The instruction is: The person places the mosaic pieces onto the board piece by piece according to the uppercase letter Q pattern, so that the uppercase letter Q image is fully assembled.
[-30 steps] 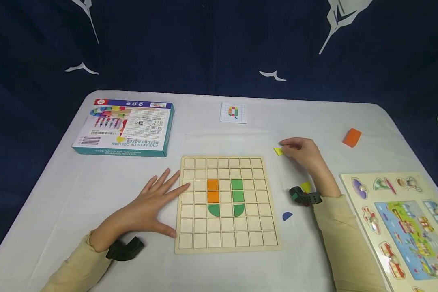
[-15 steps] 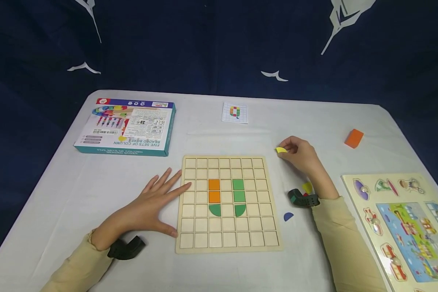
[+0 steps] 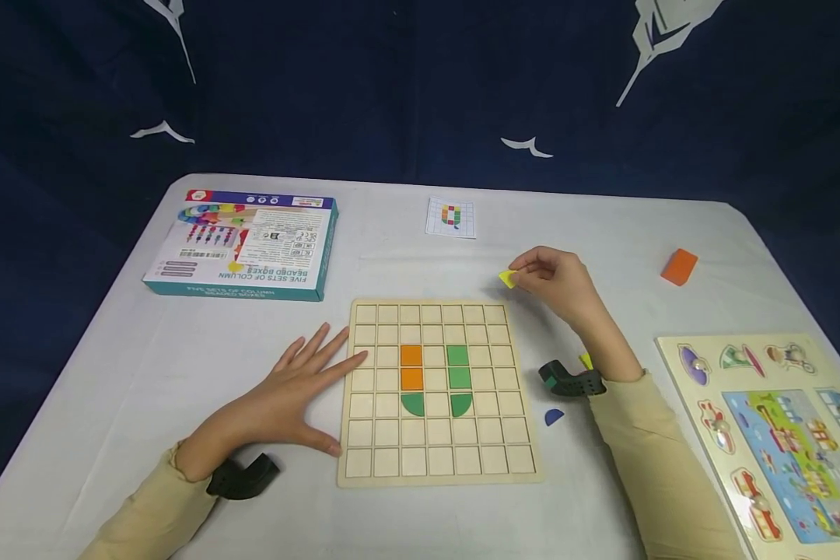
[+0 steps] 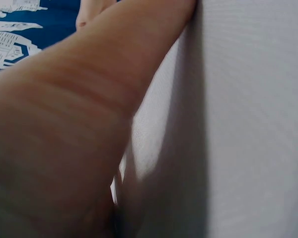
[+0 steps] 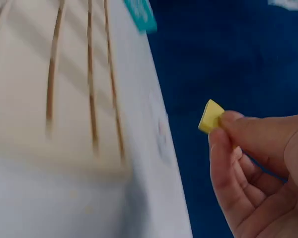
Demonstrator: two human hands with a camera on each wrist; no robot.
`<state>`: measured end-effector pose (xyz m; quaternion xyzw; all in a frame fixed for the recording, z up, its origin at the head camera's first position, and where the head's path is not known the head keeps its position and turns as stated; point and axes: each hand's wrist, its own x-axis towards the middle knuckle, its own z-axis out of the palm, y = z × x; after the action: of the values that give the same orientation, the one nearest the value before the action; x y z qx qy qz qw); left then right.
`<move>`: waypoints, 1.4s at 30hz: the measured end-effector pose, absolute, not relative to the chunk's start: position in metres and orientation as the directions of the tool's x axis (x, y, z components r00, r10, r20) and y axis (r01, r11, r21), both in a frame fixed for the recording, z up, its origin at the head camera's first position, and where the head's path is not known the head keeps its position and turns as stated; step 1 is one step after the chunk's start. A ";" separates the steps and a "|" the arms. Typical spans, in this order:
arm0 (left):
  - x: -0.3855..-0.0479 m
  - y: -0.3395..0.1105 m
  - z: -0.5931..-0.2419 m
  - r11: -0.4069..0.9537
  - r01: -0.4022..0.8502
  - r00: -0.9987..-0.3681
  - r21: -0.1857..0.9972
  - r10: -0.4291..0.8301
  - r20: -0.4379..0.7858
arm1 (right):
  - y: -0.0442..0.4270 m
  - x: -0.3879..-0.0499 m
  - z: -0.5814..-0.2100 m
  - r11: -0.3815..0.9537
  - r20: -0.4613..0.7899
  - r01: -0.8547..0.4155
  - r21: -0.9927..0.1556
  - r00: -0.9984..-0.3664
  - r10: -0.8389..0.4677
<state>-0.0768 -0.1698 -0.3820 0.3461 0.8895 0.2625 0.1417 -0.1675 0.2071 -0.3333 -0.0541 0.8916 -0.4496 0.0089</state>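
Observation:
My right hand (image 3: 560,285) pinches a small yellow tile (image 3: 508,278) between thumb and forefinger, above the table just past the far right corner of the wooden grid board (image 3: 381,457). In the right wrist view the yellow tile (image 5: 211,117) sticks out beyond the fingertips. My left hand (image 3: 283,400) lies with fingers spread, its forefinger and thumb touching the board's left edge. On the board are two orange squares (image 3: 411,368), two green squares (image 3: 458,366) and two green quarter-round tiles (image 3: 413,404). The left wrist view shows mostly the wrist and white cloth.
A pattern card (image 3: 451,218) lies beyond the board. A blue half-round tile (image 3: 554,417) and a partly hidden yellow piece (image 3: 586,361) lie right of it. An orange block (image 3: 679,267), a picture puzzle board (image 3: 707,459) and a boxed set (image 3: 241,245) stand around.
My right hand has picked the yellow tile up off the table and carried it left, toward the board's far side. The left hand has stayed in place.

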 end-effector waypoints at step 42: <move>-0.077 -0.169 -0.381 0.630 0.529 -0.722 0.569 0.686 -0.090 | 0.103 -0.146 -0.352 0.604 0.054 -0.459 -0.651 -0.822 -0.567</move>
<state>-0.0775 -0.1695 -0.3814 0.3412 0.8902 0.2617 0.1507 -0.1458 0.1025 -0.3523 -0.2877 0.8920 -0.3395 0.0792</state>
